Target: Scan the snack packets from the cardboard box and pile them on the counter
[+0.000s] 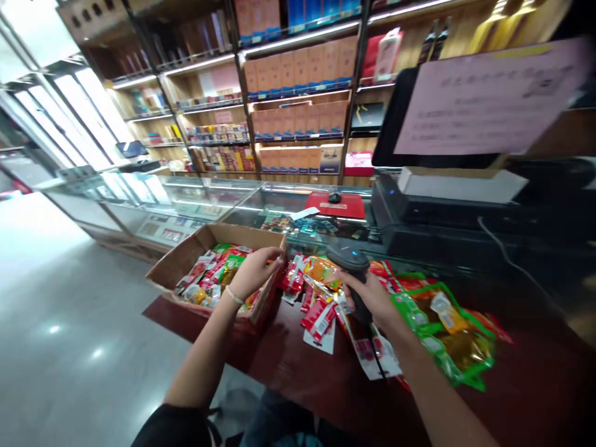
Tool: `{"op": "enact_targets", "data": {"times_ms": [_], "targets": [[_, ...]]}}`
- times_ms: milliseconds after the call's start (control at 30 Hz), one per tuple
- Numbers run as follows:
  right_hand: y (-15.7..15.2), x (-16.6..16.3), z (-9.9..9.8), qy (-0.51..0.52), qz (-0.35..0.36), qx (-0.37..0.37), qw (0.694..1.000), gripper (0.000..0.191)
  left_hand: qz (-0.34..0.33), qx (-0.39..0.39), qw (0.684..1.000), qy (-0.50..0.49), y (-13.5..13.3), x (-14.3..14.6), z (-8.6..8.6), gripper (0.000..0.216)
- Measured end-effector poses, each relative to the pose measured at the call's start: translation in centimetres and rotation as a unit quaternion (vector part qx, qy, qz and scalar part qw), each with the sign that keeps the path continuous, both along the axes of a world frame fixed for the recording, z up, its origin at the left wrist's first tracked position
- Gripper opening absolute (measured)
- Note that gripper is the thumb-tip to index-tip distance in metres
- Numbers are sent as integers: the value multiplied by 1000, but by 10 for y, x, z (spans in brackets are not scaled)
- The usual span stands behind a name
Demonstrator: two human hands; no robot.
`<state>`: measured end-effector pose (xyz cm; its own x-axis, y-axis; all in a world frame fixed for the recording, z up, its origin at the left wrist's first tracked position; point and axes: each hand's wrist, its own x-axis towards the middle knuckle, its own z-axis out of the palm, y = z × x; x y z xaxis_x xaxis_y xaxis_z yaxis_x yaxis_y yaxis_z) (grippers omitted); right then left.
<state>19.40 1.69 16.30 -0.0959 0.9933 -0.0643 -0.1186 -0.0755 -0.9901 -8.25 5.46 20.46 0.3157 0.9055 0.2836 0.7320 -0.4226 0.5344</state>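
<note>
Reaching over box rim (257, 311), left hand (261, 268)

Both forearms (209, 351) reach forward, the left grip (257, 271) loosely bent, the right grip (370, 297) curled closed

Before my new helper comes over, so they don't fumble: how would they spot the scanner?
Find the dark red counter in front of the screen bearing pink paper. Bright packets lie on the counter, and the person's right hand holds the scanner above them. It is black, with a small blue light on top, unlike the shiny red, orange and green packets around it.
</note>
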Motion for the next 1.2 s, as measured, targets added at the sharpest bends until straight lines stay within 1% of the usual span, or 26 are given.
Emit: {"op": "enact_targets", "data": {"times_ms": [133,233,333,433,500,600,667,700,733,800,833,933,1000,1033,1133,1200], "targets": [[22,-57,0,-2,66,0,998,36,60,-32,997,-22,0,-73,-25,27],[32,-94,1,-10,107,2,994,35,87,-79,991,-57,2,-115,-47,27],[41,-124,-1,-14,137,-9,990,36,106,-131,984,-60,6,-145,-65,26],[49,-144,-9,-16,157,-9,987,38,109,-158,981,-25,13,-164,-74,25],[54,-154,-16,-17,167,-5,986,38,78,-180,980,-16,20,-170,-78,25],[59,-161,-26,-28,173,-7,984,38,12,-231,973,-16,32,-170,-83,26],[60,-164,-31,-27,169,-13,985,36,-27,-277,960,18,40,-166,-89,17],[61,-164,-33,-23,167,-17,986,36,-44,-306,950,49,43,-163,-92,13],[61,-165,-34,-19,165,-19,986,36,-59,-339,935,83,46,-160,-95,13],[61,-165,-34,-14,164,-22,986,36,-68,-386,910,137,48,-155,-101,20],[61,-165,-33,-13,164,-23,986,36,-64,-392,905,153,49,-153,-104,22],[60,-164,-29,-7,163,-18,986,35,-46,-378,911,160,49,-148,-107,24],[59,-163,-26,-6,164,-17,986,35,-39,-375,917,131,49,-148,-107,23],[59,-162,-25,-8,165,-18,986,37,-30,-369,924,100,49,-149,-105,22],[56,-157,-20,-12,163,-18,986,40,32,-309,950,-38,50,-154,-97,24],[55,-153,-18,-9,155,-13,988,40,83,-271,949,-141,51,-157,-90,28]]}}
